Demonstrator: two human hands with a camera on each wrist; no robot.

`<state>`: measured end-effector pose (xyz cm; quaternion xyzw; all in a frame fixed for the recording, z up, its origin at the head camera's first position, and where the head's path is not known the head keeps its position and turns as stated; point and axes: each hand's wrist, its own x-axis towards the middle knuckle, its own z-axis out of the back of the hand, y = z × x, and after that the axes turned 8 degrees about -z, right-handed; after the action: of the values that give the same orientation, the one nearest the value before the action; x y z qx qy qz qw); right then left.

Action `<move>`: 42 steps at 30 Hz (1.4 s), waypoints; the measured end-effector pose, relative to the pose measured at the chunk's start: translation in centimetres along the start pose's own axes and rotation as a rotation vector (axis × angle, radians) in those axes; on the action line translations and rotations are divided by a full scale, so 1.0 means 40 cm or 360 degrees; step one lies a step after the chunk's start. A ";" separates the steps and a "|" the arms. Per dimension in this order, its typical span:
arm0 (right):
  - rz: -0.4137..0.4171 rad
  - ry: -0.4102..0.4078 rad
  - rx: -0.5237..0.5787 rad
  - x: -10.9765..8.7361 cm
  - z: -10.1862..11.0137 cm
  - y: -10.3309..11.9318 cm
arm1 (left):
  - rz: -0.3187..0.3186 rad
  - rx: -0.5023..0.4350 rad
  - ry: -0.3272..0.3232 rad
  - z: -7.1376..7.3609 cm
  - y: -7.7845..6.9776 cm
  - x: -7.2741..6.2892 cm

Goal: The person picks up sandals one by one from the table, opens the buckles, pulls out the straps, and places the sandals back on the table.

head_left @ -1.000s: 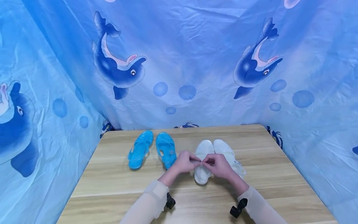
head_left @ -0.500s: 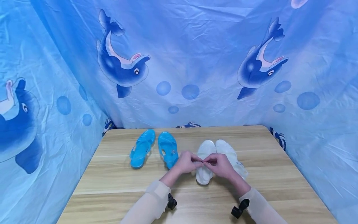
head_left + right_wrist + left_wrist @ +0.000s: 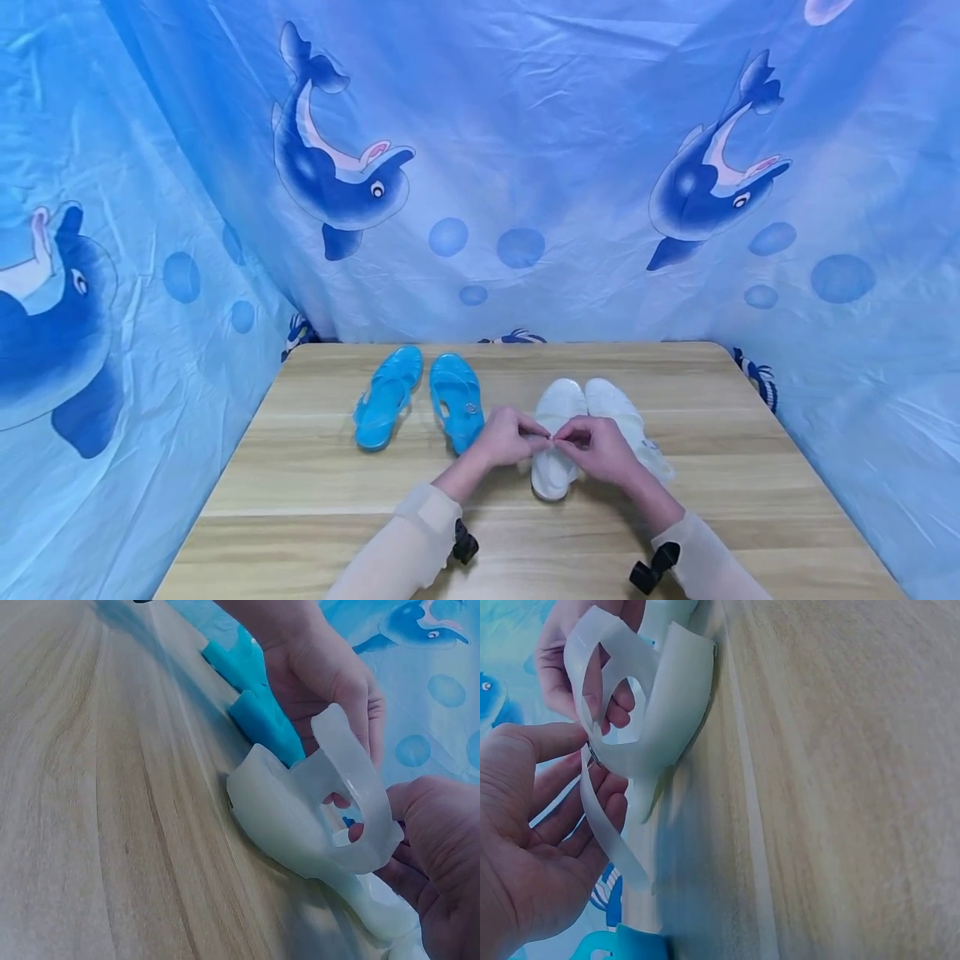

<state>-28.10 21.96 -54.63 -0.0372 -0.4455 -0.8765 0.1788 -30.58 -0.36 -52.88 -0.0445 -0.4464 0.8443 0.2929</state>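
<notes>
A white sandal (image 3: 553, 479) sits on the wooden table, heel toward the person, with both hands meeting over its strap. My left hand (image 3: 506, 437) pinches the strap at a small metal buckle (image 3: 592, 754) between thumb and fingers. Below that pinch the loose strap end (image 3: 613, 840) hangs across the left fingers. From the other side my right hand (image 3: 606, 452) pinches the looped ankle strap (image 3: 364, 787) near the buckle, its fingertips partly hidden by the strap. Close on the right lies the matching white sandal (image 3: 613, 406), partly covered by the right hand.
Two blue sandals stand left of the hands: the outer blue sandal (image 3: 381, 412) and the inner blue sandal (image 3: 457, 396), which is close by the left wrist. A blue dolphin-print curtain (image 3: 570, 167) surrounds the wooden table (image 3: 315, 492) at the back and sides.
Both hands stay at the strap of the same white sandal, with only slight finger shifts. The whole head view has drifted a little, so the scene sits slightly farther right.
</notes>
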 end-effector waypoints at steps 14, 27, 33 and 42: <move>0.0003 -0.0017 0.0012 0.003 -0.014 -0.011 | 0.0034 0.0019 -0.0010 -0.005 0.003 0.001; 0.0061 -0.0065 0.0005 0.002 -0.018 -0.010 | 0.0070 -0.0065 -0.0075 -0.006 0.019 -0.002; -0.0017 -0.0039 0.0048 0.008 -0.017 -0.003 | 0.0053 -0.0058 -0.0096 -0.007 0.023 -0.004; 0.0028 -0.0030 0.0057 0.003 -0.016 -0.006 | 0.0034 -0.0018 -0.0077 -0.008 0.023 -0.001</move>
<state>-28.24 21.55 -55.19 -0.0461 -0.4624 -0.8664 0.1829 -30.87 -0.53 -53.78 -0.0304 -0.4577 0.8457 0.2728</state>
